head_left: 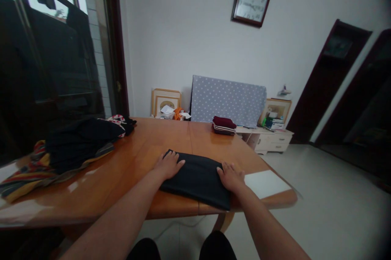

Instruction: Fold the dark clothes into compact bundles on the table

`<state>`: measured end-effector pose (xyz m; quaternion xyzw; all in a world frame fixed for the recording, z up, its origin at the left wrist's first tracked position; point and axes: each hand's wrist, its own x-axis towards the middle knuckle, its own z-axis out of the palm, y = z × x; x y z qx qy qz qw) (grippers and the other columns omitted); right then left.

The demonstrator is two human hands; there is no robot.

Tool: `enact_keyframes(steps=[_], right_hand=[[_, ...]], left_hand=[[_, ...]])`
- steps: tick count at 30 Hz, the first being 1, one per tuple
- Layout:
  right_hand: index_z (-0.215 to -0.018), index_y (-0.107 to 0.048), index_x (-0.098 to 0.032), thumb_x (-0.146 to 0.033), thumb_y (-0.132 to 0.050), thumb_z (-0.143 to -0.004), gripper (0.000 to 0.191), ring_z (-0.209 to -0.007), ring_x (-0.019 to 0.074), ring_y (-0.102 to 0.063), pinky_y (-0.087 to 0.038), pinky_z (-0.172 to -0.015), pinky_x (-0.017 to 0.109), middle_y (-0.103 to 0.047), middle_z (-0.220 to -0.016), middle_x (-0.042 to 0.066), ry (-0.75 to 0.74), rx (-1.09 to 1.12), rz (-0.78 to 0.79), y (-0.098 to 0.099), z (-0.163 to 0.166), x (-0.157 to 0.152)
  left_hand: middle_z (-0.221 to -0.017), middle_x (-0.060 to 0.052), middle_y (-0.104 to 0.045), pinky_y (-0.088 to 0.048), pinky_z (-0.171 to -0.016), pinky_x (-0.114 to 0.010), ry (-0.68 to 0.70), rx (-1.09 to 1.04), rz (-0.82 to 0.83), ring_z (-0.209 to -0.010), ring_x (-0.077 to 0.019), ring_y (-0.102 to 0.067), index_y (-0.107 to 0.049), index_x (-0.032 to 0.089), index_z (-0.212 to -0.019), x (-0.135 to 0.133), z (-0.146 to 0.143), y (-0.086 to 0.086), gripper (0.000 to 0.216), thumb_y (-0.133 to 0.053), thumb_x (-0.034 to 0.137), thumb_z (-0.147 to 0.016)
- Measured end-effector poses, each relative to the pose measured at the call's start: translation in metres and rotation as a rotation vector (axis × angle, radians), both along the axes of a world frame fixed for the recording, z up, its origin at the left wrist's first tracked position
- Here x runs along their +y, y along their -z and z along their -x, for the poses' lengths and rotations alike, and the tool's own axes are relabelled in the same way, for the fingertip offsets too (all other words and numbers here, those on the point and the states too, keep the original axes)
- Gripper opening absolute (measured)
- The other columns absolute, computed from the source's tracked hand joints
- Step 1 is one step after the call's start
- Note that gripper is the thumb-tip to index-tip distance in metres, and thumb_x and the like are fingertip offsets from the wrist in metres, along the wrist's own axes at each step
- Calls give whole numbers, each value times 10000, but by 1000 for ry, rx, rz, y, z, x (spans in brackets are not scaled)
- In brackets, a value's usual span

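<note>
A dark navy folded garment (pixel 195 178) lies flat near the table's front edge, in a rough rectangle. On its left end rests my left hand (pixel 169 166), fingers stretched over the cloth and thumb spread apart. My right hand (pixel 231 176) lies at the opposite end, its thumb on the cloth and its fingers extended along the side edge. Both hands touch the garment without visibly gripping it. What kind of garment it is, I cannot tell.
The wooden table (pixel 146 137) bears a loose clothes pile (pixel 82 142) at left, a folded stack (pixel 224 125) at the far right and a white sheet (pixel 267 183) at the right edge. Behind stand a dotted cloth-covered panel (pixel 227 99) and a low white cabinet (pixel 271 142).
</note>
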<state>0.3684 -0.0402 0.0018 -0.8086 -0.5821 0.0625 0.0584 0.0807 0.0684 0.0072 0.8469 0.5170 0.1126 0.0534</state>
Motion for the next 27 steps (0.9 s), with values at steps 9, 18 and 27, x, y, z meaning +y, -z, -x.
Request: enact_keyframes(steps=[9, 18, 27], right_hand=[[-1533, -311, -137, -491, -243, -1011, 635, -1495, 291, -177, -65, -1181, 572, -273, -1601, 145, -91, 21, -126, -15, 16, -1], [-1548, -283, -165, -571, -224, -993, 690, -1504, 319, -125, -71, -1167, 607, -222, -1623, 110, -157, 26, -4, -7, 17, 0], [-1551, -267, -130, -548, -223, -999, 694, -1509, 270, -131, -58, -1201, 510, -224, -1621, 118, -301, 19, -95, -16, 48, 20]], left_hand=[[-1529, -191, -414, 17, -1171, -593, 75, -175, -54, -1471, -362, -248, -549, 194, -1356, -14, -12, -11, 666, -402, 668, -912], [-1561, -170, -366, 11, -1161, -610, 64, -162, 34, -1477, -372, -225, -510, 232, -1418, -14, -15, 7, 798, -347, 782, -863], [-1555, -193, -365, -24, -1154, -621, 64, -120, -10, -1465, -385, -247, -498, 197, -1437, -19, -15, 6, 828, -295, 775, -879]])
